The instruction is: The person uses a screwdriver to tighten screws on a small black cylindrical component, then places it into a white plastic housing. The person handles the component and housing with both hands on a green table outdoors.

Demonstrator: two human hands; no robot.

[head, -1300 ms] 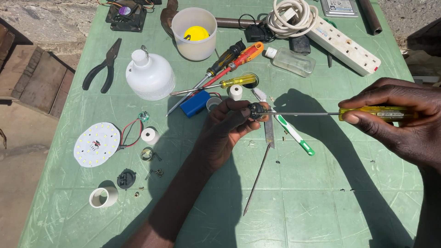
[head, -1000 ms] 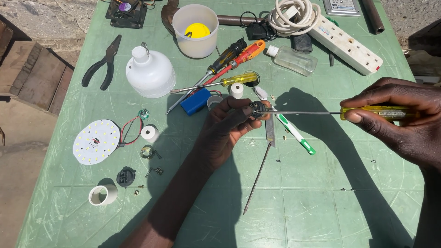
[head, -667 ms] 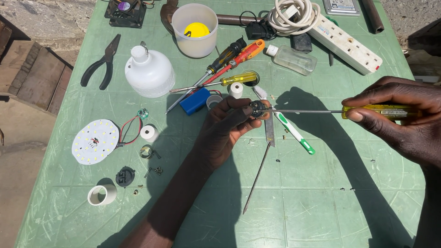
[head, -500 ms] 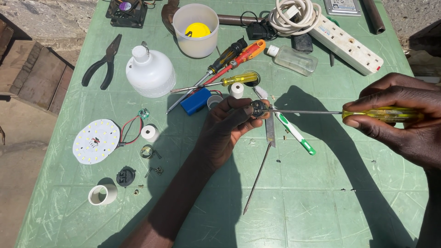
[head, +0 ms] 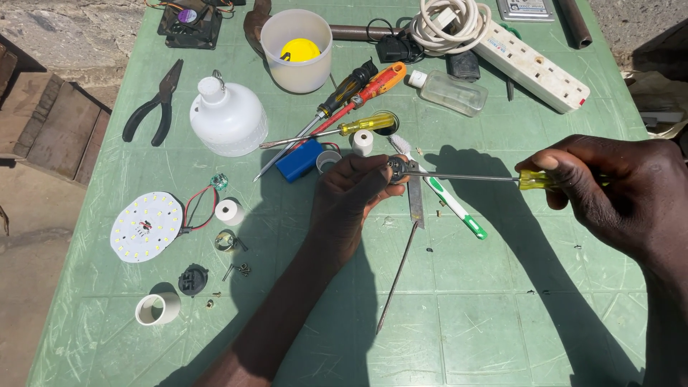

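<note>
Head view, left hand: the left hand (head: 355, 190) is closed around a small dark round metal fitting (head: 395, 169), pinched at the fingertips and held just above the green plastic bench (head: 502, 315), near its middle.
Head view, right hand: the right hand (head: 609, 190) grips the yellow handle of a long thin-shafted screwdriver (head: 487, 176); the shaft runs level, tip meeting the fitting.
Step in hand: judged as driving or loosening a screw in the fitting; which way, I cannot tell.
Next move calls for: a steady left pinch, the tip kept seated, turning from the right wrist only.
Screwdrivers lying on bench: three in a fan, one black-handled (head: 344, 92), one red and orange (head: 373, 84), one yellow-handled (head: 351, 127).
Pliers: one black pair (head: 152, 106), far left.
Lamp parts: one white bulb-shaped plastic dome (head: 228, 118); one round white LED disc (head: 146, 226) with red wires; one white ring (head: 158, 308); one small black round cap (head: 192, 279).
Small white rolls: two, one (head: 362, 142) by the yellow handle, one (head: 229, 211) by the disc.
Other: one translucent cup (head: 296, 49) with a yellow item inside; one blue block (head: 299, 159); one white power strip (head: 534, 66); one green and white pen-like tool (head: 451, 208); one bare thin rod (head: 396, 279).
Loose screws: several near the cap, too small to count.
</note>
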